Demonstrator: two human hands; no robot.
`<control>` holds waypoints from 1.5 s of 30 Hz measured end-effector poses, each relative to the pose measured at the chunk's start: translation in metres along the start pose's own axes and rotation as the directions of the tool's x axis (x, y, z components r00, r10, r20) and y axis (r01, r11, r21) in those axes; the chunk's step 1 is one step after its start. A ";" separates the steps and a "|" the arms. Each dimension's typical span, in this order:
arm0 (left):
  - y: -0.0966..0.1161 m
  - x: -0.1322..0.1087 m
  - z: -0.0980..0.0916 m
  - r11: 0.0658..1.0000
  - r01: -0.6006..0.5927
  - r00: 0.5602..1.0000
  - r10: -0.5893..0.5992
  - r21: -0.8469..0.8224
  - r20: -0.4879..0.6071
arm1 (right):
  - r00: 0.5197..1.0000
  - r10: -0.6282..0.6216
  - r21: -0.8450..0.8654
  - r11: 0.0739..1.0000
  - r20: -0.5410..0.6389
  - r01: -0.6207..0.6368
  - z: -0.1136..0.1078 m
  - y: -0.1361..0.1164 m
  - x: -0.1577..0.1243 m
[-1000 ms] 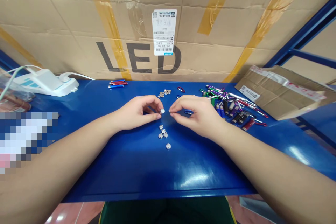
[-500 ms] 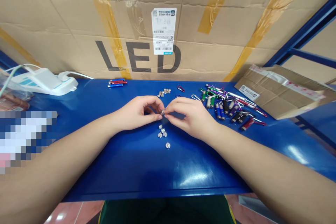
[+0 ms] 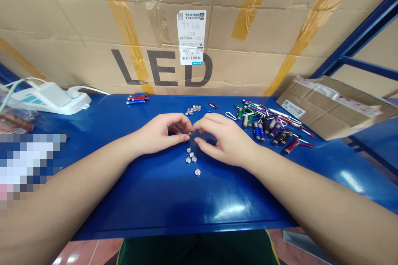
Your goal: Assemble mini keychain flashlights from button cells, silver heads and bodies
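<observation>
My left hand [image 3: 166, 132] pinches a small silver metal piece [image 3: 190, 132] between thumb and fingertips; its exact kind is too small to make out. Against that piece rests the index fingertip of my right hand [image 3: 217, 136], whose thumb is spread away from it. Just below the hands, several small shiny metal caps with slots [image 3: 192, 158] lie on the blue table [image 3: 149, 198], one of them [image 3: 197, 172] nearer to me. Beyond the fingers sits a cluster of small round button cells [image 3: 193, 109].
To the right lie many coloured mini flashlights with carabiner clips [image 3: 264, 126], beside an open cardboard box [image 3: 336, 107]. A red carabiner [image 3: 213, 105] is behind my right hand. Blue and red tubes [image 3: 137, 99] and a white power strip [image 3: 59, 101] are left. A large carton [image 3: 93, 20] stands behind.
My right thumb has moved off the small silver piece, opening that hand's pinch. The left hand keeps its grip. The whole view has shifted slightly.
</observation>
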State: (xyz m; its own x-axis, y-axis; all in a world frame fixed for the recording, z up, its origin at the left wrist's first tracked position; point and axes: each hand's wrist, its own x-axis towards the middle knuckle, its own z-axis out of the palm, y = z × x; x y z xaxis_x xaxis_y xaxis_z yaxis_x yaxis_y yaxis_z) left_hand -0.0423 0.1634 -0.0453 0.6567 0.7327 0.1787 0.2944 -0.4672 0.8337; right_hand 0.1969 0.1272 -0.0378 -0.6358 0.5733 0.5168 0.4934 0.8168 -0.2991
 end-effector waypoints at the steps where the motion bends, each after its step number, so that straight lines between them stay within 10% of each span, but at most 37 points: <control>1: 0.001 0.000 0.000 1.000 -0.007 1.000 0.007 -0.001 -0.004 | 1.000 0.016 0.015 1.000 -0.013 -0.016 -0.003 0.001 0.000; 10: 0.004 -0.003 -0.004 0.982 -0.032 0.999 0.039 0.185 -0.035 | 0.926 0.350 -0.328 0.899 0.142 -0.289 -0.042 0.037 -0.012; 15: 0.002 -0.001 -0.005 0.994 0.091 0.986 -0.097 -0.055 -0.136 | 0.864 0.447 -0.322 0.873 0.232 -0.365 -0.041 0.043 -0.014; 22: 0.002 0.007 -0.003 0.862 0.217 0.920 -0.338 -0.458 -0.200 | 0.904 0.364 -0.360 0.893 0.224 -0.270 -0.028 0.045 -0.012; 28: 0.001 0.005 -0.004 0.897 0.200 0.934 -0.296 -0.394 -0.199 | 0.925 0.332 -0.283 0.919 0.183 -0.274 -0.026 0.037 -0.009; 36: 0.003 0.004 -0.004 0.968 0.129 0.975 -0.164 -0.217 -0.149 | 0.938 -0.165 0.159 0.980 0.304 0.121 -0.014 0.002 -0.005; 45: 0.007 0.004 -0.003 0.901 0.199 0.952 -0.271 -0.385 -0.141 | 0.906 -0.214 0.204 0.968 0.364 0.147 -0.009 0.001 -0.005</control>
State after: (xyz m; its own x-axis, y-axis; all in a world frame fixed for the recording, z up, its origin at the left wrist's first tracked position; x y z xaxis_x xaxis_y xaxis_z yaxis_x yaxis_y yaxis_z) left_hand -0.0402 0.1648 -0.0373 0.4479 0.8939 0.0181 0.1284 -0.0844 0.9881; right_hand 0.2065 0.1244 -0.0333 -0.8982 0.3681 0.2403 0.2629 0.8879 -0.3775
